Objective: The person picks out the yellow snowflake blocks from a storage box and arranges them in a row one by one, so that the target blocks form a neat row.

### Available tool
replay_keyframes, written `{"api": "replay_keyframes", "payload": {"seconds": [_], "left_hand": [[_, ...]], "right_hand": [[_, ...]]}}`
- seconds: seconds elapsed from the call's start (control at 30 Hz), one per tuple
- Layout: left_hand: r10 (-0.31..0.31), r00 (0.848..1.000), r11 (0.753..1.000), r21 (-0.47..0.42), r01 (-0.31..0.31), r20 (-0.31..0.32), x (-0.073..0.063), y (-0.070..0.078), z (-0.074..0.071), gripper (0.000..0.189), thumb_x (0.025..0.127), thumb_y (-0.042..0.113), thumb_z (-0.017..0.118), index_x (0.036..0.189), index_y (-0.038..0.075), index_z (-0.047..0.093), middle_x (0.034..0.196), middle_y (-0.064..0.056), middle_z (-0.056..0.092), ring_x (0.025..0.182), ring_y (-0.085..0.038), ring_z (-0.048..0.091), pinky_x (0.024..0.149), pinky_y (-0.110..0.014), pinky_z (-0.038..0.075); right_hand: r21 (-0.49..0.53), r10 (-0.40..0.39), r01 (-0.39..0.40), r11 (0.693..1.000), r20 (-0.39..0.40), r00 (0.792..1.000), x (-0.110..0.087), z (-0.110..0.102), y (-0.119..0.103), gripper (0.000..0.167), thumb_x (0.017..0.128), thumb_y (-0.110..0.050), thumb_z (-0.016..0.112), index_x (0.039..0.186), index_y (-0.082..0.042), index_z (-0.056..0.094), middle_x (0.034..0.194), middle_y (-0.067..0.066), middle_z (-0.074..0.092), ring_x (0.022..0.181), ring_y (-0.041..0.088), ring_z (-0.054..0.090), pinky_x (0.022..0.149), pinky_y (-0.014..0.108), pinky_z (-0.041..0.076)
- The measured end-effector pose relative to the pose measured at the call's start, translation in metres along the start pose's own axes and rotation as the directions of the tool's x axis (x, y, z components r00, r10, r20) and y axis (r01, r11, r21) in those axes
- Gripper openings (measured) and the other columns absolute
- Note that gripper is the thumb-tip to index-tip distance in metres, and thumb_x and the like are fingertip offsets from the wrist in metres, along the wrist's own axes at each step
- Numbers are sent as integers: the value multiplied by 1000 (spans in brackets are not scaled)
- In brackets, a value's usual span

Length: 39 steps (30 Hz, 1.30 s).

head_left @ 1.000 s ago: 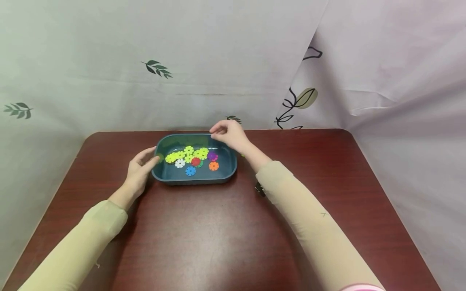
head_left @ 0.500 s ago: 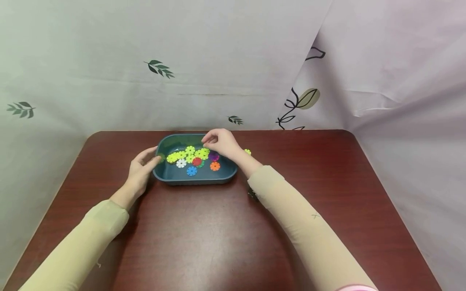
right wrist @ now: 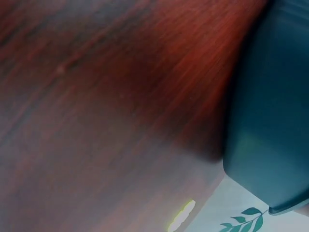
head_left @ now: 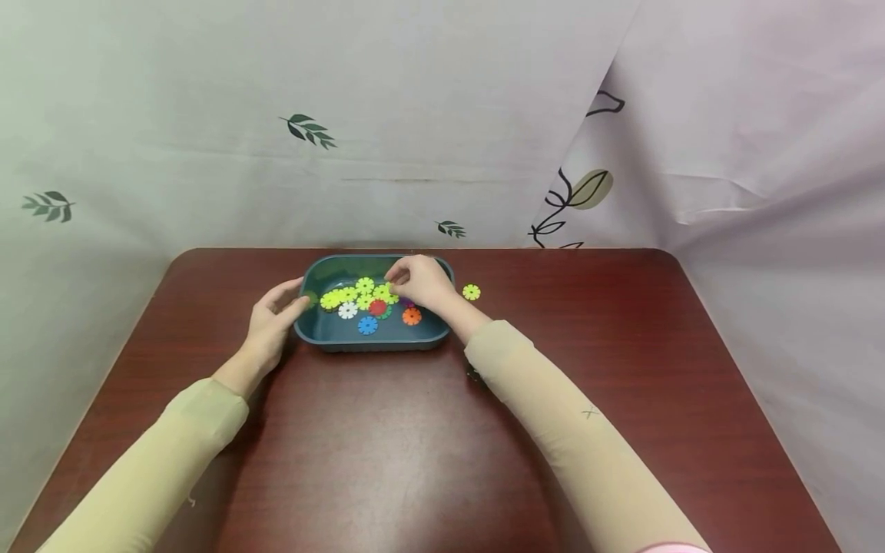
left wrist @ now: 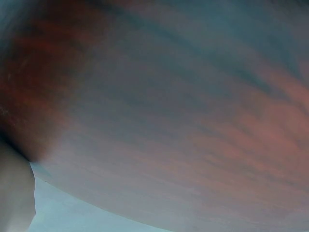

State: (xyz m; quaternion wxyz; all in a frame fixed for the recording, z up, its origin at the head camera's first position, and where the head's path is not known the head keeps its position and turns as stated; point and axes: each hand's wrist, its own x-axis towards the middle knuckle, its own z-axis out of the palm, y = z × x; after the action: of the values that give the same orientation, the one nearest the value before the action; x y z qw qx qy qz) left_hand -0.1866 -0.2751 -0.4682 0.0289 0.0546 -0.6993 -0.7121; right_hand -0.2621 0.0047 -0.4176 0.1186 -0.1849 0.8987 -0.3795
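A dark teal plastic basin (head_left: 325, 338) stands near the table's far edge, holding several flower-shaped plastic discs. Most are yellow, in a cluster (head_left: 348, 294); a white disc (head_left: 347, 310), a blue disc (head_left: 368, 326), a red disc (head_left: 377, 307) and an orange disc (head_left: 412, 316) lie around them. My left hand (head_left: 271, 321) grips the basin's left end, thumb on the rim. Inside the right part, my right hand (head_left: 423, 283) has curled fingers with tips at the yellow discs; whether they pinch one is unclear. It partly covers a purple disc. The left wrist view shows no hand.
A single yellow disc (head_left: 472, 292) lies on the reddish-brown table (head_left: 387, 430) to the right of the basin. Pale cloth with leaf prints (head_left: 415, 138) hangs right behind the table. A small dark object (head_left: 473, 374) shows under the right sleeve.
My right hand has come down from above the basin's far rim to the yellow discs inside. The yellow disc on the table is now uncovered. My left hand keeps its grip.
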Motion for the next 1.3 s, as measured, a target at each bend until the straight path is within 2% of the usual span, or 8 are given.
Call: {"api": "replay_keyframes", "payload": {"seconds": [0.23, 0.5, 0.77, 0.97, 1.17, 1.3], "left_hand": [[-2, 1000, 1000, 28, 2, 14, 0, 1, -1, 36, 105, 13, 68, 141, 18, 65, 127, 25, 59, 116, 3, 57, 91, -7, 52], [15, 1000, 1000, 7, -15, 12, 0, 0, 0, 33, 104, 11, 69, 133, 26, 69, 126, 22, 63, 115, 2, 61, 89, -8, 53], [39, 999, 999, -8, -39, 14, 0, -1, 1, 31, 104, 10, 68, 133, 21, 69, 123, 20, 65, 112, 2, 64, 88, -8, 54], [9, 1000, 1000, -20, -9, 1, 0, 0, 1, 32, 104, 10, 68, 133, 23, 70, 125, 18, 63, 112, 2, 63, 89, -8, 54], [13, 1000, 1000, -3, -13, 8, 0, 1, 1, 33, 104, 10, 68, 134, 24, 69, 128, 18, 63, 115, 1, 61, 90, -8, 53], [22, 1000, 1000, 5, -22, 10, 0, 1, 1, 32, 104, 10, 68, 134, 23, 69, 125, 19, 64, 114, 2, 62, 90, -8, 53]], "right_hand": [[-99, 14, -13, 995, 10, 1000, 1, 2, 0, 28, 99, -17, 77, 127, -14, 77, 126, 5, 77, 117, 20, 72, 101, 37, 59], [-121, 15, -10, 993, 44, 999, 4, 4, 2, 37, 98, -13, 79, 134, -11, 74, 134, 7, 75, 127, 22, 68, 108, 38, 56], [-150, 10, -4, 989, 42, 999, 4, 6, 2, 36, 94, -9, 82, 129, -11, 76, 128, 7, 77, 122, 23, 70, 103, 36, 58], [-169, 14, -8, 986, 35, 999, 4, 8, 2, 32, 93, -10, 83, 125, -10, 77, 124, 6, 78, 116, 21, 72, 99, 34, 60], [-156, -2, -2, 988, -26, 1000, 2, 7, 1, 16, 98, -17, 79, 113, -11, 82, 112, 5, 80, 102, 19, 74, 89, 33, 61], [-163, -12, 1, 987, -66, 998, 2, 7, 1, 13, 100, -23, 77, 108, -14, 83, 105, 3, 81, 96, 16, 74, 84, 31, 61]]}}
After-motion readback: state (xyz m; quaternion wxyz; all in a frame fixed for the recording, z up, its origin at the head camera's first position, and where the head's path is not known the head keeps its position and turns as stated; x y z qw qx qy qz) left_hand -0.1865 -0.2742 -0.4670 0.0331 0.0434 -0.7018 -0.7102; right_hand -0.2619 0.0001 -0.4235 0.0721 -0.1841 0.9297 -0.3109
